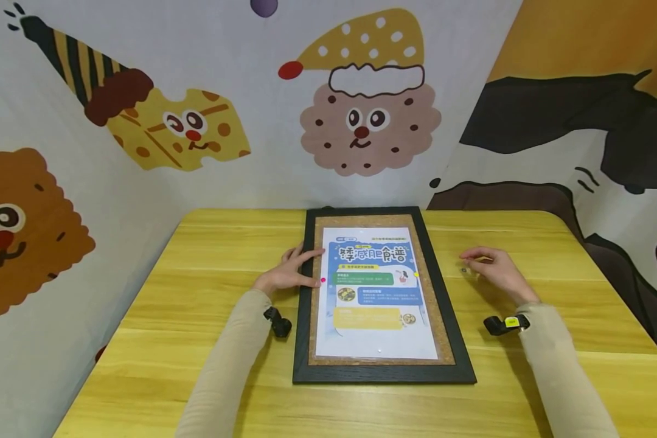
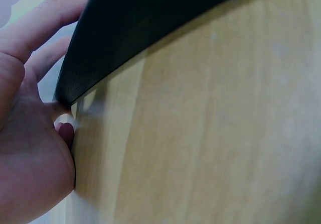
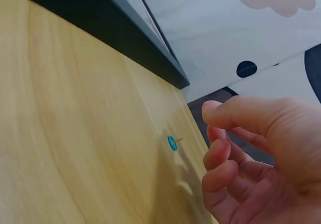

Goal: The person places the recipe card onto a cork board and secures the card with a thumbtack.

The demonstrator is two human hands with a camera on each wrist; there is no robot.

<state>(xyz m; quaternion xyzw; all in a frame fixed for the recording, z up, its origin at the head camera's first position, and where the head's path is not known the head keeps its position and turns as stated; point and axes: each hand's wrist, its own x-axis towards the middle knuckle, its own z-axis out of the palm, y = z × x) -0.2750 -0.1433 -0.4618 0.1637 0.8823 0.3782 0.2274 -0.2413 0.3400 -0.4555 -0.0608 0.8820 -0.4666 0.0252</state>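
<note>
A black-framed cork board (image 1: 301, 340) lies on the table with a printed poster (image 1: 372, 340) on it. My left hand (image 1: 285, 272) rests at the board's left edge, its fingers spread and reaching over the frame onto the poster's side. In the left wrist view, the dark frame (image 2: 130, 28) partly hides the fingertips. Right of the board, my right hand (image 1: 495, 271) hovers with loosely bent fingers. Below those fingers, a teal thumbtack (image 3: 172, 142) lies on the table with its point up. In the right wrist view the hand (image 3: 261, 153) appears apart from it, holding nothing.
A pink pin (image 1: 323, 280) sits at the poster's left edge and a yellow pin (image 1: 416, 274) at its right edge. The wooden table (image 1: 197, 292) meets a cartoon-printed wall covering (image 1: 268, 182) behind the board.
</note>
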